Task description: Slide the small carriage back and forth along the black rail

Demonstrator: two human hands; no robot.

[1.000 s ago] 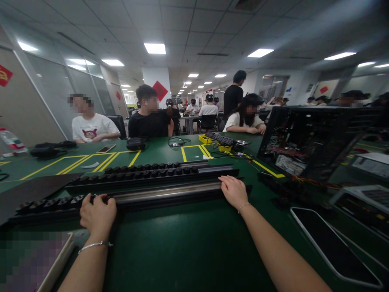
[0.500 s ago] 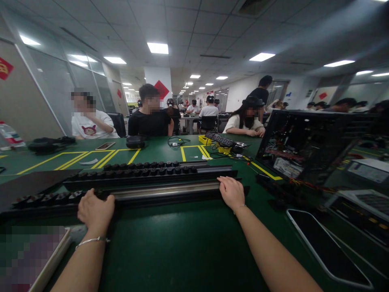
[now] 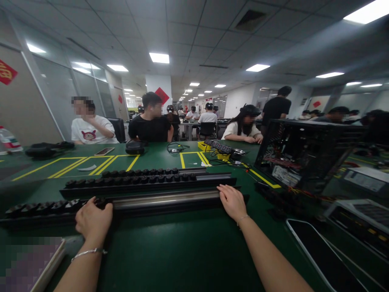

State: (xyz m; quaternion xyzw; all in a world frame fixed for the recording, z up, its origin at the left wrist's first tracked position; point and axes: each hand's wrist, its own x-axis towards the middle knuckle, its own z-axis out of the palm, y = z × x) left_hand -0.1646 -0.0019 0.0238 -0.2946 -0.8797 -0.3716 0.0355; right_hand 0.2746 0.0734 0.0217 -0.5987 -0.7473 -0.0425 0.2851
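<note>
A long dark rail point(image 3: 170, 199) with a shiny metal channel lies across the green table before me, with several black knob-like parts point(image 3: 42, 207) in a row on its left part. My left hand point(image 3: 95, 219) curls over one such black part on the rail, thumb apart on the near side; the fingers partly hide it. At the rail's right end, my right hand point(image 3: 233, 201) is closed over the edge, fingertips on the far side. Behind lies a second rail point(image 3: 212, 181) with a row of similar black parts point(image 3: 130, 179), and another row stands beyond it.
An opened computer case point(image 3: 304, 156) stands at the right, with wires and metal boxes point(image 3: 361, 219) nearby. A phone point(image 3: 325, 255) lies near my right arm. Yellow trays point(image 3: 204, 146) and a power strip point(image 3: 217, 147) sit farther back. Several people sit across the table point(image 3: 170, 259).
The view has tilted slightly upward. Both hands keep their places on the rail, with little visible movement. A standing person in the background has moved right.
</note>
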